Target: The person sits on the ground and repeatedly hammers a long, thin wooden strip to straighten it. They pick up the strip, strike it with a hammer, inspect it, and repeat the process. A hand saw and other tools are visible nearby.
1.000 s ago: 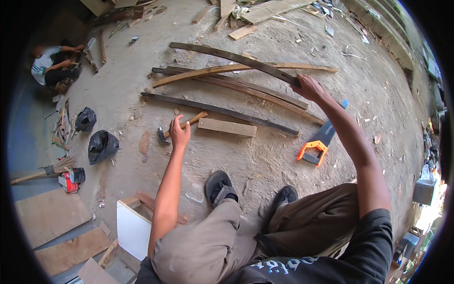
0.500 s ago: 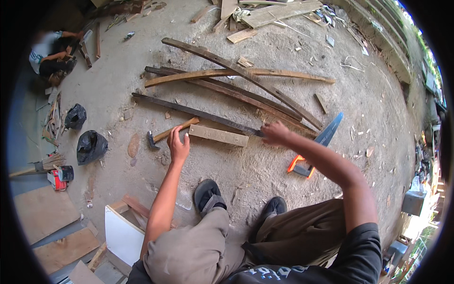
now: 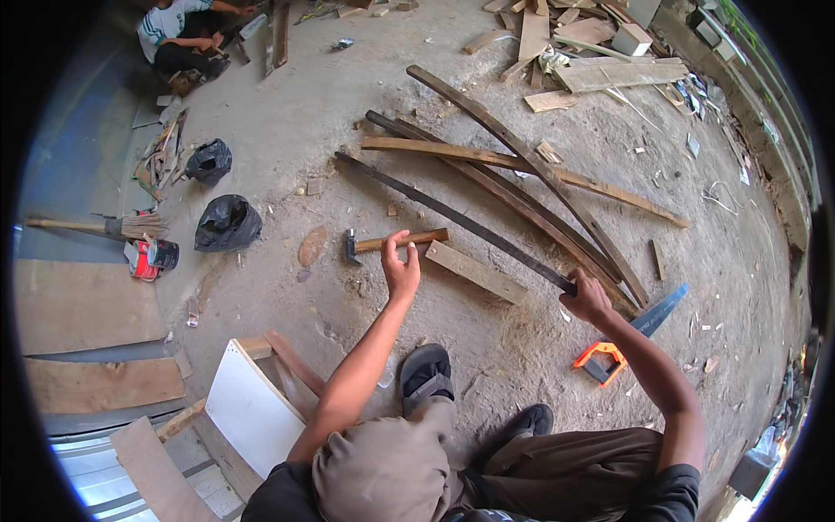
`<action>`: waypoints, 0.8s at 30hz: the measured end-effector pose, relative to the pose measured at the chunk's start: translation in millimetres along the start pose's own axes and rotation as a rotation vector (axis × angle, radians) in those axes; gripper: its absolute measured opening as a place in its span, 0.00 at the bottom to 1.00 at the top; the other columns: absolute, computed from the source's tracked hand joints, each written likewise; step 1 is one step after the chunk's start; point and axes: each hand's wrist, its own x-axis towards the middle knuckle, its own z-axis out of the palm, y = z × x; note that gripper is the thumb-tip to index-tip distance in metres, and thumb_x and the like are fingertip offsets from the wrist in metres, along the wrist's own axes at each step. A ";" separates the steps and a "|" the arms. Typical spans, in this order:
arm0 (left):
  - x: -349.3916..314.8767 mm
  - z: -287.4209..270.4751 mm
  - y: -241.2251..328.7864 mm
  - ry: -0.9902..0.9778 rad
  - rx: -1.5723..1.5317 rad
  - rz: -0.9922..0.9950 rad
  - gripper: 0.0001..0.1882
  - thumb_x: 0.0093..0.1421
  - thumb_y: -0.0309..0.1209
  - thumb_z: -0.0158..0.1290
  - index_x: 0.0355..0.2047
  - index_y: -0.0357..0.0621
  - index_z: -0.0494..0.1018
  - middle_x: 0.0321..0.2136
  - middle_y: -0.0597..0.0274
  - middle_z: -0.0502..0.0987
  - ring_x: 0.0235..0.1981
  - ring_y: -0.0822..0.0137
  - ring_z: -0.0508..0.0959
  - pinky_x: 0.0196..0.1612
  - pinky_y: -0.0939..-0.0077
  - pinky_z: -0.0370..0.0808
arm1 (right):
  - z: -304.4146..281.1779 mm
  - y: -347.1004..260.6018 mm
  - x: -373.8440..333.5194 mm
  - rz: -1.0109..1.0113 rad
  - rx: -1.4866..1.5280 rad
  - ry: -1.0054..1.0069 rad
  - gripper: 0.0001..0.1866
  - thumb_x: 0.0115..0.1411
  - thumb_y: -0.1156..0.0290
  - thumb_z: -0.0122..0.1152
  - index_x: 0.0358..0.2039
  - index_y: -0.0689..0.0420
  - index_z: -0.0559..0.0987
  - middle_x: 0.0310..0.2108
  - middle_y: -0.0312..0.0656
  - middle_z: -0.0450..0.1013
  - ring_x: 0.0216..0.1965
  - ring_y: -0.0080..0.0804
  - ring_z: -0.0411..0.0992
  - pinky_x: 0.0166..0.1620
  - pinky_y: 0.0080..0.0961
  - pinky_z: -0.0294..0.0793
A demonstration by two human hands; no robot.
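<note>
The right hand (image 3: 589, 297) is wrapped tightly around the near end of a dark wooden strip (image 3: 452, 214). The strip's long axis slants from that grip away and leftward, so its free end points beyond the left hand (image 3: 401, 268) and to that hand's left. The left hand is half open, fingers curled and holding nothing. A hammer (image 3: 374, 244) lies at its fingertips, head to the left; whether they touch the handle cannot be told. Between the hands lies a short wooden block (image 3: 476, 272), slanting much like the strip. A saw (image 3: 661, 311) passes under the right forearm, its blade pointing away and rightward. Beyond both hands, a light brown strip (image 3: 496, 158) crosses other long pieces.
</note>
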 end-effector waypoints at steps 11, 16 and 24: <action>52.4 -35.1 -18.2 0.161 -0.713 -0.757 0.26 0.67 0.55 0.46 0.50 0.47 0.71 0.42 0.65 0.78 0.42 0.72 0.77 0.42 0.71 0.72 | -30.2 24.1 -17.1 -0.122 -0.082 0.358 0.17 0.45 0.69 0.69 0.37 0.53 0.75 0.33 0.46 0.76 0.40 0.51 0.76 0.43 0.46 0.74; 19.2 -51.2 -49.6 -0.062 -0.134 -0.196 0.23 0.67 0.51 0.48 0.42 0.41 0.75 0.38 0.62 0.80 0.41 0.64 0.79 0.45 0.64 0.74 | -21.9 1.1 -11.4 -0.339 -0.049 0.445 0.17 0.42 0.70 0.68 0.34 0.55 0.75 0.33 0.45 0.76 0.38 0.50 0.75 0.40 0.44 0.74; 51.2 -82.4 -67.7 -0.502 0.948 0.285 0.30 0.63 0.38 0.53 0.63 0.42 0.61 0.61 0.48 0.64 0.67 0.54 0.59 0.65 0.36 0.50 | -8.9 22.4 -21.2 -0.214 -0.100 0.432 0.15 0.45 0.67 0.67 0.34 0.57 0.76 0.33 0.46 0.74 0.37 0.51 0.75 0.40 0.43 0.73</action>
